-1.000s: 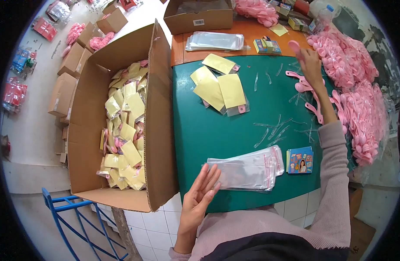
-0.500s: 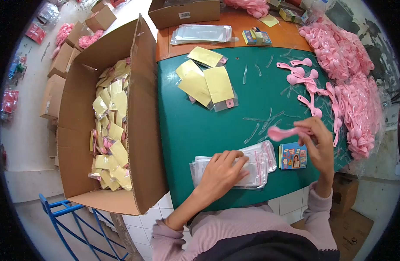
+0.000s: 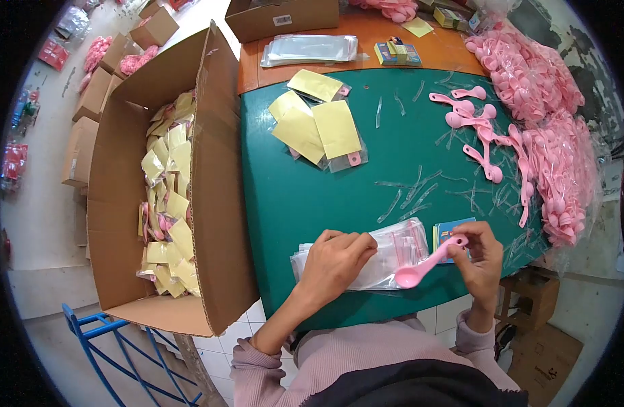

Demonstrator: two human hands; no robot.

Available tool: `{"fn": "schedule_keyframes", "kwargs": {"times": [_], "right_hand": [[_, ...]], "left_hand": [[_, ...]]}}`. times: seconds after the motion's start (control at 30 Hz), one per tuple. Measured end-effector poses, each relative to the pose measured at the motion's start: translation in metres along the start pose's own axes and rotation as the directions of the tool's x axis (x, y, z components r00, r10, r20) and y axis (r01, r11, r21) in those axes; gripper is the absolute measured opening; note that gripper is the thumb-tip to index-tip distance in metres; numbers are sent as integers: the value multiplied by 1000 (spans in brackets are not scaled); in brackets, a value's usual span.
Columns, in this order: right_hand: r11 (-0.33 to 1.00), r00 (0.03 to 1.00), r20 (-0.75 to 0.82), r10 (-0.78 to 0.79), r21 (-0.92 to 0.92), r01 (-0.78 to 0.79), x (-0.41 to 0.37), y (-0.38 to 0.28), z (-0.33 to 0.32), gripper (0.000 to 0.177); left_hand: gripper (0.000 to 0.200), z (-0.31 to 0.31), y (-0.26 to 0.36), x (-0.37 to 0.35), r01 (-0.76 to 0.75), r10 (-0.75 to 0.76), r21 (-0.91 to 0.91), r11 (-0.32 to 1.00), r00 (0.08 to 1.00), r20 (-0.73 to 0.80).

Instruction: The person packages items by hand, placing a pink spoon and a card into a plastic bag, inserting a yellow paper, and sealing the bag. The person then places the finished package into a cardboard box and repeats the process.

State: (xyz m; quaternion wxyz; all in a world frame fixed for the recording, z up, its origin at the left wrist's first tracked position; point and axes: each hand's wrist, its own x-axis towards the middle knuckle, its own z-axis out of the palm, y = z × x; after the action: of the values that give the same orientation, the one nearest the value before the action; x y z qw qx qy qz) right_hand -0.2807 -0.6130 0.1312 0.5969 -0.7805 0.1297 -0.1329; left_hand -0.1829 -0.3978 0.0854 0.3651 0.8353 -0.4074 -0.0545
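Observation:
My right hand (image 3: 480,261) pinches a pink plastic spoon (image 3: 420,268) by the end of its handle. The round bowl hangs to the left, over the right end of a stack of clear plastic bags (image 3: 393,254) with red seal lines. My left hand (image 3: 336,261) rests on the left part of this stack, fingers curled, thumb and forefinger pinched at what looks like the top bag; the exact contact is hard to see. Partly behind my right hand lies a stack of colourful printed cards (image 3: 442,233).
Loose pink spoons (image 3: 485,132) lie near big bags of spoons (image 3: 559,176) on the right. Packed bags with yellow cards (image 3: 337,129) lie further back. A tall cardboard box (image 3: 227,203) of similar packs stands left, by a blue metal frame (image 3: 115,325). Plastic strips (image 3: 420,186) are scattered about.
My right hand has brought the spoon down and toward me, from above the cards to the bags' right end. My left hand has shifted slightly left, its fingers curling in more.

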Motion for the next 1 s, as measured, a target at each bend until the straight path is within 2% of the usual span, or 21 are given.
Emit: {"fn": "schedule_keyframes", "kwargs": {"times": [0.07,0.1,0.13,0.17,0.2,0.27,0.33,0.4,0.43,0.5,0.63,0.7,0.83,0.9,0.93,1.0], "right_hand": [[954,999,-38,-38,-299,25,1,7,7,22],[901,997,-33,-77,-431,55,1,5,8,22],[900,996,-36,-77,-432,54,1,5,9,22],[907,996,-54,-75,-420,46,1,6,9,22],[912,995,-70,-72,-408,38,0,6,10,22],[940,990,-115,-84,-340,40,1,4,14,23],[961,982,-163,-95,-271,48,2,2,19,24],[993,933,-338,-120,-40,113,2,0,26,25],[992,933,-338,-122,-39,116,3,-2,28,25],[973,907,-376,-188,55,224,5,-5,32,27],[979,931,-330,-152,80,189,4,-1,35,26],[909,966,-47,-254,-352,222,7,1,32,25],[870,966,-68,-248,-455,191,8,4,35,24],[945,933,-260,-248,-276,174,7,10,37,25],[945,933,-260,-249,-277,175,6,8,38,25],[975,923,-341,-179,68,214,5,3,42,27]], "left_hand": [[12,-6,1,1,96,-103,-176,980,994,-26],[12,-9,2,0,94,-99,-176,980,995,-23],[13,-12,2,-1,191,-202,-398,897,979,14],[14,-13,2,-1,278,-293,-594,755,953,74],[14,-14,1,-2,279,-293,-595,754,953,75],[17,-15,-2,-2,413,-404,-775,478,887,223],[20,-16,-3,-1,417,-400,-789,450,884,239],[22,-17,-3,0,452,-399,-801,392,868,295],[22,-18,-3,0,450,-399,-801,394,869,292],[24,-19,-2,-1,494,-430,-770,403,845,317],[22,-20,-2,-5,481,-409,-782,396,855,319],[22,-23,0,-7,477,-384,-768,428,865,323],[26,-29,3,-11,396,-401,-852,342,882,248],[29,-28,4,-11,421,-431,-852,311,862,269],[29,-26,3,-11,420,-430,-853,310,862,268],[30,-21,3,-12,473,-464,-832,289,830,311]]}}
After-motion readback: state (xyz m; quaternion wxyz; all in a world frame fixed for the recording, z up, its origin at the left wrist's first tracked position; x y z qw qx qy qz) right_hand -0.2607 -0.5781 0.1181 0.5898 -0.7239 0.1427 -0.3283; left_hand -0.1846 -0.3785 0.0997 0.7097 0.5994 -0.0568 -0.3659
